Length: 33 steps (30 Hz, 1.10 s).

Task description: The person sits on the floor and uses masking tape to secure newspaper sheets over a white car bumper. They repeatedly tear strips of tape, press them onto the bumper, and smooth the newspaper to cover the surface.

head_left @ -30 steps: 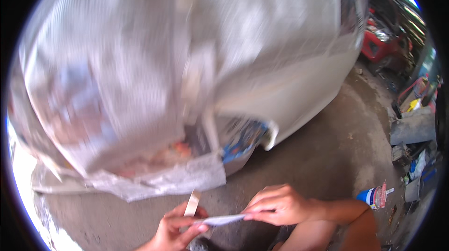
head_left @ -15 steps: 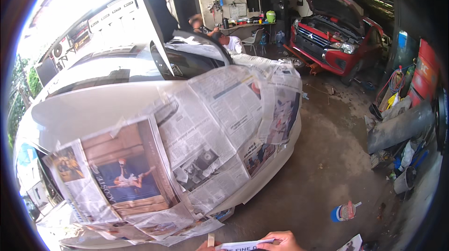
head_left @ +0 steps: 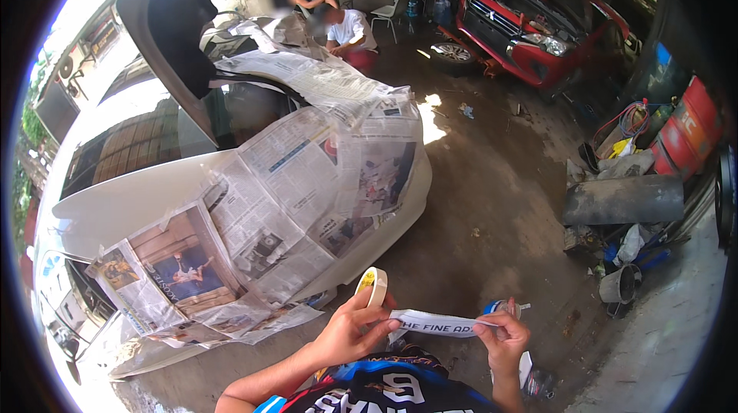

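Low in the view, my left hand (head_left: 350, 334) is closed around a roll of cream masking tape (head_left: 380, 290), and its thumb and fingers also meet the left end of a folded newspaper strip (head_left: 434, 325). My right hand (head_left: 505, 341) pinches the strip's other end, so it stretches level between both hands. Beyond them stands a white car (head_left: 138, 186), its rear corner covered with taped newspaper sheets (head_left: 280, 174). The trunk lid (head_left: 173, 44) is raised, and more sheets lie across the opening.
A blue-labelled bottle (head_left: 492, 307) is on the floor behind the strip. At right are a red drum (head_left: 686, 128), a grey panel (head_left: 623, 199) and a bucket (head_left: 615, 287). A red car (head_left: 538, 36) with its hood raised and a loose wheel (head_left: 453, 55) are farther off. Two people (head_left: 350, 31) sit near the workbench.
My view has tilted down and shifted. Both hands and forearms now show more fully, with the tape roll and newspaper strip held higher in the picture.
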Each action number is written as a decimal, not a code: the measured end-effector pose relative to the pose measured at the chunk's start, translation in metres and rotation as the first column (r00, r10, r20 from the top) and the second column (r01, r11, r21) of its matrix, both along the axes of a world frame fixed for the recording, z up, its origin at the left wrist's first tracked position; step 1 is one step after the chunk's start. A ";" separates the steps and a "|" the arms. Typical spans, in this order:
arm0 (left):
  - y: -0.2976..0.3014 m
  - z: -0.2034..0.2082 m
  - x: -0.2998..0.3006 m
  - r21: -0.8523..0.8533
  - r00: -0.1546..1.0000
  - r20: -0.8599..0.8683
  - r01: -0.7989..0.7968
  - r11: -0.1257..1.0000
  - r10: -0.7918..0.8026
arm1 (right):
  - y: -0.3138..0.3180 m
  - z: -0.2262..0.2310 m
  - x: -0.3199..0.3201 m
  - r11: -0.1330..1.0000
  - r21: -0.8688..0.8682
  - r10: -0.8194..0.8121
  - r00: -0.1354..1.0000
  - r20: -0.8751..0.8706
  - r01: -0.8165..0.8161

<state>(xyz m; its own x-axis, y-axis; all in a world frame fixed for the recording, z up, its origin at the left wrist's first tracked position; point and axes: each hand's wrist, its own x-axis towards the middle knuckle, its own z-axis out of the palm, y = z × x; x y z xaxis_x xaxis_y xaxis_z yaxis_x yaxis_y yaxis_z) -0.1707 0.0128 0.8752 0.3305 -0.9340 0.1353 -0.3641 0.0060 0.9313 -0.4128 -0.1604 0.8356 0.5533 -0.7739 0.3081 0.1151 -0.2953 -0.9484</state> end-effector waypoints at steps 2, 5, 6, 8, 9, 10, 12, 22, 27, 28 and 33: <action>-0.023 -0.005 -0.008 -0.009 0.999 -0.033 0.031 0.999 -0.031 | -0.013 0.003 -0.007 0.998 0.059 -0.031 0.999 0.027 0.030; -0.053 -0.018 -0.013 -0.057 0.993 -0.017 0.114 0.992 -0.116 | -0.028 0.003 -0.011 0.998 0.009 -0.056 0.998 0.022 0.056; -0.061 -0.021 -0.014 -0.100 0.993 0.029 0.118 0.988 -0.115 | -0.032 0.002 -0.010 0.994 0.063 -0.085 0.996 0.011 0.084; -0.074 -0.026 -0.014 -0.034 0.991 -0.062 0.114 0.993 -0.116 | -0.040 0.001 -0.007 0.983 0.137 -0.127 0.992 0.024 0.122; -0.082 -0.027 -0.013 -0.015 0.988 -0.104 0.115 0.993 -0.116 | -0.045 0.000 -0.005 0.977 0.163 -0.142 0.989 0.031 0.135; -0.089 -0.028 -0.011 0.012 0.987 -0.110 0.116 0.993 -0.114 | -0.052 0.000 -0.003 0.977 0.166 -0.143 0.989 0.037 0.135; -0.107 -0.030 -0.006 0.027 0.988 -0.106 0.119 0.993 -0.115 | -0.069 -0.003 0.001 0.965 0.196 -0.189 0.979 0.074 0.172; -0.292 -0.059 0.033 -0.067 0.904 -0.291 0.308 0.949 -0.314 | -0.202 -0.009 0.023 0.892 0.335 -0.357 0.928 0.107 0.304; -0.401 -0.043 0.064 -0.070 0.864 -0.393 0.314 0.947 -0.316 | -0.289 -0.006 0.044 0.846 0.386 -0.354 0.929 -0.105 0.366; -0.418 -0.040 0.069 -0.088 0.871 -0.374 0.310 0.947 -0.320 | -0.305 -0.006 0.048 0.837 0.376 -0.377 0.917 -0.129 0.397; -0.476 -0.039 0.090 0.011 0.903 -0.273 0.349 0.937 -0.333 | -0.385 -0.011 0.072 0.845 0.424 -0.363 0.932 0.007 0.326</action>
<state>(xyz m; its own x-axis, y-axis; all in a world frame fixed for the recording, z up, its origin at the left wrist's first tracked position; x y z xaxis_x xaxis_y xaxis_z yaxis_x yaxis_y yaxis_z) -0.0809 -0.4632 0.8363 0.0068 -0.9996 0.0292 -0.0920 0.0284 0.9954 -0.3408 -0.5457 0.8243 0.2143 -0.9757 -0.0452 0.1625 0.0813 -0.9834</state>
